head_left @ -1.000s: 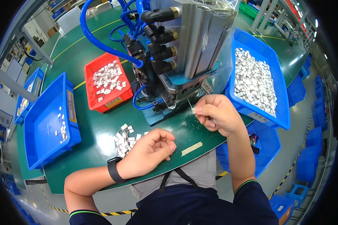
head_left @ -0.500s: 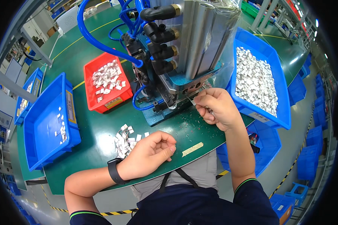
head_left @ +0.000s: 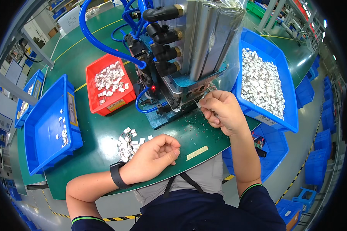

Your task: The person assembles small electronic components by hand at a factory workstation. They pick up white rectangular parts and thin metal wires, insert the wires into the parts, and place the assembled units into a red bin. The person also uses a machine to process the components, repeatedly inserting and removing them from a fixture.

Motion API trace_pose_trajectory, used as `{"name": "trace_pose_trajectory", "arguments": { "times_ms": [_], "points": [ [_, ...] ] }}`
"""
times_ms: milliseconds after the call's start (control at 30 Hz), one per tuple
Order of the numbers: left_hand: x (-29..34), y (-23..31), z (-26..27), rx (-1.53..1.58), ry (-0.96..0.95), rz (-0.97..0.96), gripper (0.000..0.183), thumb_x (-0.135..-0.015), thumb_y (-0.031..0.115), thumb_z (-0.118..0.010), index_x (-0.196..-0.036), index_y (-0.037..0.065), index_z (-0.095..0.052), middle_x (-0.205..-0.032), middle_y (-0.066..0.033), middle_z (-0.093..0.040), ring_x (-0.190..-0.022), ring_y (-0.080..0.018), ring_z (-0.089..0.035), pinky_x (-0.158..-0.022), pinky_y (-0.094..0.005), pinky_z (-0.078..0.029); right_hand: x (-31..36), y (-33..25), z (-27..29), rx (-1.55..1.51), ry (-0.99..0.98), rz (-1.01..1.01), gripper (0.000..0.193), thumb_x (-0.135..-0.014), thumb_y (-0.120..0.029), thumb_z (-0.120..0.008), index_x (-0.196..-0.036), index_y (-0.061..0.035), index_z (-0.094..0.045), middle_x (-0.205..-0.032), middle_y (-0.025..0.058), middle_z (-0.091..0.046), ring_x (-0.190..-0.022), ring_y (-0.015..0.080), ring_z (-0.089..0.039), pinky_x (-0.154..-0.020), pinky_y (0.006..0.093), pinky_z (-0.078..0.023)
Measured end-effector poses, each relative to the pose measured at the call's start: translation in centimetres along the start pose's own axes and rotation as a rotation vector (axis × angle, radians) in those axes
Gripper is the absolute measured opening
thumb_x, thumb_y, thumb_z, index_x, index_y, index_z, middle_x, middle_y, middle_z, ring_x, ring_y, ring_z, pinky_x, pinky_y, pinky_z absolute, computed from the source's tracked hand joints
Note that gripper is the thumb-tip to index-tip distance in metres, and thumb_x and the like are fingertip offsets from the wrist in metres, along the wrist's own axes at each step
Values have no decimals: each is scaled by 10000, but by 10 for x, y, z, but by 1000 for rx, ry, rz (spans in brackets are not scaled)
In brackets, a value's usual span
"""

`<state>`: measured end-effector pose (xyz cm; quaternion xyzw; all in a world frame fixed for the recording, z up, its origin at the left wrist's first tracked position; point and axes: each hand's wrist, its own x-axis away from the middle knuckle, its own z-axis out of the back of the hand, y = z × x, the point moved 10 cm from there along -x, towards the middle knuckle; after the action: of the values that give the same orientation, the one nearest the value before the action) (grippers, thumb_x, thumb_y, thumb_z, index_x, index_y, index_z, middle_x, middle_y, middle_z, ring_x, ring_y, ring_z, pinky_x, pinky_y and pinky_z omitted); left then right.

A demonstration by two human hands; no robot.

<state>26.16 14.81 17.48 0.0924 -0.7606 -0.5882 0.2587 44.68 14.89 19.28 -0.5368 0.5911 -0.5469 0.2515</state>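
Note:
My right hand (head_left: 223,111) is closed in a pinch at the front of a pneumatic press (head_left: 189,82). Between its thumb and forefinger is a small white square piece (head_left: 198,104) with thin leads that reach toward the press; their far ends are hidden. My left hand (head_left: 154,158) rests near the table's front edge with its fingers curled in and the thumb against them. Whatever it may hold is hidden. Beside it lies a loose pile of small white pieces (head_left: 126,147) with leads. A small red light (head_left: 153,87) glows on the press's left side.
A blue bin (head_left: 290,111) full of white pieces stands right of the press. Left of it are a red bin (head_left: 111,108) of pieces and a blue tray (head_left: 42,127) with a few. Blue air hoses (head_left: 104,48) arch above. Tape (head_left: 197,153) and scraps mark the green table (head_left: 100,134).
The red light on the press has come on. Both my hands stay nearly where they were, the right one still pinching the small white piece.

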Motion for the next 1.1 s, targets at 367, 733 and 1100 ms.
{"name": "trace_pose_trajectory", "arguments": {
  "times_ms": [367, 733, 1100],
  "points": [
    [-1, -1, 0, -8, -5, -15, 184, -940, 83, -591, -1078, -21, -529, -892, -39, -603, -785, -94, -604, -717, -229, -508, 3, 0, -1, -2, -6, -4, 166, -828, -107, -690, -753, 6, -594, -589, 34, -543, -396, 22, -378, -343, 190, -216],
    [0, 13, 18, 202, 126, -103, 219, -982, 142, -535, -1134, -16, -547, -932, -70, -601, -753, -133, -596, -683, -277, -512, 35, 12, -60, 344, -308, 104, 144, -852, -137, -694, -786, -25, -633, -666, -45, -571, -616, 2, -456, -514, 191, -349],
    [1, 16, 19, 152, 110, -132, 218, -967, 183, -569, -1088, 3, -548, -971, -79, -593, -799, -134, -594, -716, -266, -493, 32, 17, -77, 369, -411, 129, 163, -870, -164, -693, -798, -38, -620, -690, -24, -589, -598, 18, -475, -500, 196, -367]
  ]
}}
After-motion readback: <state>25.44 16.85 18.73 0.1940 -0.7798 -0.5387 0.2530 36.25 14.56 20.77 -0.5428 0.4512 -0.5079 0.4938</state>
